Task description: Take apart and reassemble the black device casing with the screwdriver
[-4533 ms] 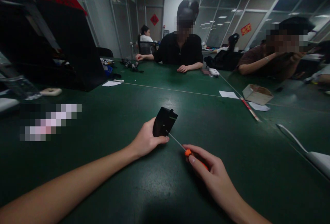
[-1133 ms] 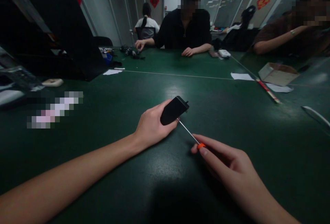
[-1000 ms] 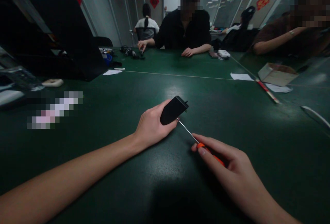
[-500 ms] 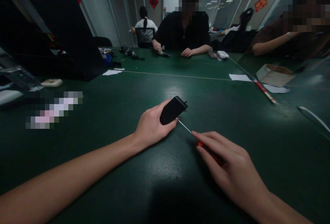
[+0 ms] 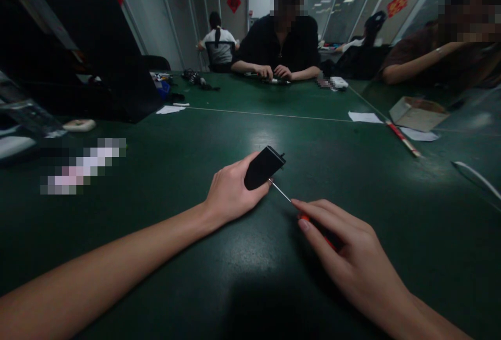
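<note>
My left hand is closed around a black box-shaped device, which tilts up to the right and has a small prong at its far end. Between the thumb and fingers of my right hand is a screwdriver with a thin metal shaft and a red handle, mostly covered by the palm. The shaft's tip meets the device's lower right side beside my left fingertips. Exactly what the tip touches is hidden.
The green table spreads under both hands. Far right stand an open box and a red-and-white stick; a white cable lies nearer. A large black object stands at left. Across the table sits a person in black.
My hands, the device and the screwdriver have barely moved. Across the table, the person in black has brought both hands together over a dark tool.
</note>
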### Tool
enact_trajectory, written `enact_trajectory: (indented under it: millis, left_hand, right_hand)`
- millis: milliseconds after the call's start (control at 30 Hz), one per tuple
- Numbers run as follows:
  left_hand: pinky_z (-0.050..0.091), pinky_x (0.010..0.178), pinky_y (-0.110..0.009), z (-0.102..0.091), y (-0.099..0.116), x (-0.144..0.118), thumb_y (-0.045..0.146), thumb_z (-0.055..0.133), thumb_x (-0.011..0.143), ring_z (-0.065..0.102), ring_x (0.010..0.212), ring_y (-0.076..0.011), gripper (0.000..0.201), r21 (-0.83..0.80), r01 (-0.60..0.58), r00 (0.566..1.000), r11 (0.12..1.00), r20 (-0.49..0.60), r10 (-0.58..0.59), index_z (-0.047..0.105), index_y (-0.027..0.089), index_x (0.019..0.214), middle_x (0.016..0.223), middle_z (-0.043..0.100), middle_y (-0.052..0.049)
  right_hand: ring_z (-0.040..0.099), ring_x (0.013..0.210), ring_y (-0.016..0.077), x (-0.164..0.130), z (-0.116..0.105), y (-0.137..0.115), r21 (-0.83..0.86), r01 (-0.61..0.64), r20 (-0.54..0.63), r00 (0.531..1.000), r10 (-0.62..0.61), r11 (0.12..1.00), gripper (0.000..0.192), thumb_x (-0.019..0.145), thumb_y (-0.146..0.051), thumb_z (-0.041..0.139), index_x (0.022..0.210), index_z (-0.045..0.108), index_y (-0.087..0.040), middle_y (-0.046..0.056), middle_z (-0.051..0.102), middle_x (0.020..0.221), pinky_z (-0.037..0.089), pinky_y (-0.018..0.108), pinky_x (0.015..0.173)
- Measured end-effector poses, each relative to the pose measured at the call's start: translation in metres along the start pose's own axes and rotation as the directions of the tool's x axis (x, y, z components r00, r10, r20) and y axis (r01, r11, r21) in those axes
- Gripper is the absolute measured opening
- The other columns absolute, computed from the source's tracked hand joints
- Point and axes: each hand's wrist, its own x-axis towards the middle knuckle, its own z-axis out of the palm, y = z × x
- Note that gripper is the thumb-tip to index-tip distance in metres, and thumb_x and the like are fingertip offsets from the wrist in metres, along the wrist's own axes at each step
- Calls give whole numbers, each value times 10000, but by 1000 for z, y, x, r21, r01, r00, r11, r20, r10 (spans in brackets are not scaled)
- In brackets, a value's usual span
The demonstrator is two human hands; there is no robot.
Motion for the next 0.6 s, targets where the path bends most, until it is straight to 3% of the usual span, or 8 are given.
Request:
enact_trajectory:
  millis: [233,333,400,467,533,600]
  left_hand:
    - [484,654,-316,0,0,0,391,624,853,664,809,-220,418,45,18,1000,999,17,-18,592,228,1237,994,715,-52]
    - [486,655,-316,0,-1,0,386,627,851,667,814,-221,421,36,17,1000,999,17,-17,593,225,1238,1002,717,-57]
    - [487,654,-315,0,0,0,386,626,852,668,815,-221,411,26,14,1000,1000,19,-15,597,223,1229,994,718,-57]
    - [484,653,-314,0,0,0,391,625,853,667,813,-220,408,23,12,1000,1000,15,-12,598,222,1223,990,718,-55]
    - [477,648,-311,0,0,0,394,623,855,665,804,-216,401,22,10,1000,1000,12,-10,601,221,1216,975,718,-51]
    - [469,637,-308,1,0,0,393,621,856,663,788,-212,392,24,11,1000,1000,10,-11,605,222,1209,952,717,-45]
  right_hand:
    - [665,913,210,2,0,0,82,-47,3,999,47,996,295,946,-273,513,1166,708,-256,71,699,1035,547,332,782]
    - [654,817,203,4,-1,-2,254,-207,68,978,196,945,282,925,-351,551,1113,735,-250,70,707,962,539,312,679]
    - [582,598,147,5,0,-4,431,-402,174,915,363,808,315,891,-410,592,1109,734,-233,60,699,886,460,257,485]
    - [426,444,73,6,0,-5,596,-556,296,823,484,579,363,853,-435,635,1129,718,-215,49,676,850,302,204,362]
    - [323,416,36,7,0,-4,701,-613,392,758,520,364,364,825,-417,669,1117,714,-205,42,649,840,208,176,340]
    - [278,422,25,8,0,-3,749,-626,461,729,506,219,313,811,-373,685,1073,723,-205,32,628,825,178,157,338]
